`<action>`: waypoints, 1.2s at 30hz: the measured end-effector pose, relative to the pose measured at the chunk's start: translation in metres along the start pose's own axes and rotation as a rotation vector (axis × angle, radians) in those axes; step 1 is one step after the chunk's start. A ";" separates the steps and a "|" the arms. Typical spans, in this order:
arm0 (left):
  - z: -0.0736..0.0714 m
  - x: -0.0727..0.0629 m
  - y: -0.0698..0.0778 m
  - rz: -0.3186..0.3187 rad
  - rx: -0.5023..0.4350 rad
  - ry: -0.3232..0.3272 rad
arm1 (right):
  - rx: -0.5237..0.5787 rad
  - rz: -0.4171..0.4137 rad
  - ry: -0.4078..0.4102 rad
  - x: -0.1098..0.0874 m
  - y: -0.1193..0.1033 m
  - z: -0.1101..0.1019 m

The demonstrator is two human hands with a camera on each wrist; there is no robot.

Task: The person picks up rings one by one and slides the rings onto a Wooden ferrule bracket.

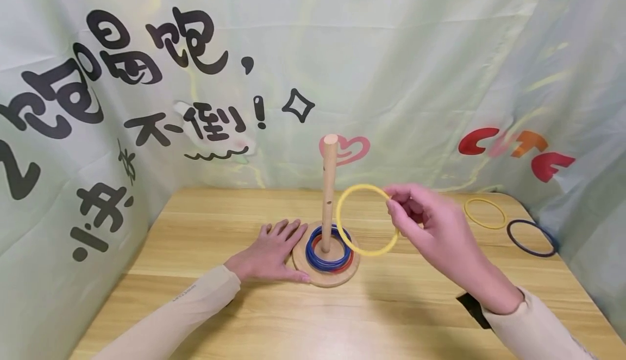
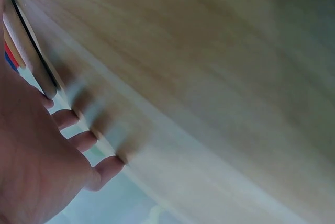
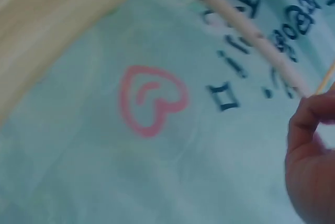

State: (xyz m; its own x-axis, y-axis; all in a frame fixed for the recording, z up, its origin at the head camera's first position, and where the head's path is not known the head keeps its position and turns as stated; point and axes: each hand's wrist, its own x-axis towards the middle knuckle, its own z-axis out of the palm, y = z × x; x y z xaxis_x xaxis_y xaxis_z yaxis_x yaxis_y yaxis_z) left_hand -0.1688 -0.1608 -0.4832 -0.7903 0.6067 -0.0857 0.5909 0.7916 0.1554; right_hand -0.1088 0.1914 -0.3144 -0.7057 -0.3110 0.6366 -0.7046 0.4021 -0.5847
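Between thumb and fingers my right hand pinches a yellow ring, held up just right of an upright wooden peg. The peg rises from a round wooden base. Around its foot lie several blue rings and a red ring. My left hand rests with spread fingers at the left edge of the base. In the left wrist view, the fingertips of the left hand touch the tabletop. The right wrist view catches the right hand near the peg's top, with only a sliver of the yellow ring showing.
Another yellow ring and a dark blue ring lie flat on the wooden table at the right. A printed curtain hangs behind and along both sides of the table.
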 end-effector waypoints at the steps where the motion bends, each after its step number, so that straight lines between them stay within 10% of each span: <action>1: 0.000 0.000 0.000 0.000 0.000 -0.001 | 0.036 0.037 0.013 0.005 -0.006 0.000; 6: -0.002 0.000 0.001 -0.004 -0.007 -0.011 | 0.166 0.187 0.073 0.028 -0.029 0.003; 19: -0.001 0.001 0.000 0.004 0.001 0.010 | 0.295 0.219 0.135 0.078 -0.023 0.019; 36: 0.001 0.000 0.001 -0.007 0.015 0.005 | 0.199 0.359 -0.046 0.062 0.034 0.062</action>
State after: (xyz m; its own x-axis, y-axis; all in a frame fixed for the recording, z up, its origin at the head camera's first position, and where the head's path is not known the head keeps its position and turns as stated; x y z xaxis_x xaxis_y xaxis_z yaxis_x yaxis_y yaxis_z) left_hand -0.1683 -0.1604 -0.4837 -0.7952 0.6008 -0.0822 0.5876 0.7969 0.1405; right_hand -0.1811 0.1323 -0.3262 -0.9086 -0.2211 0.3543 -0.4106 0.3190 -0.8542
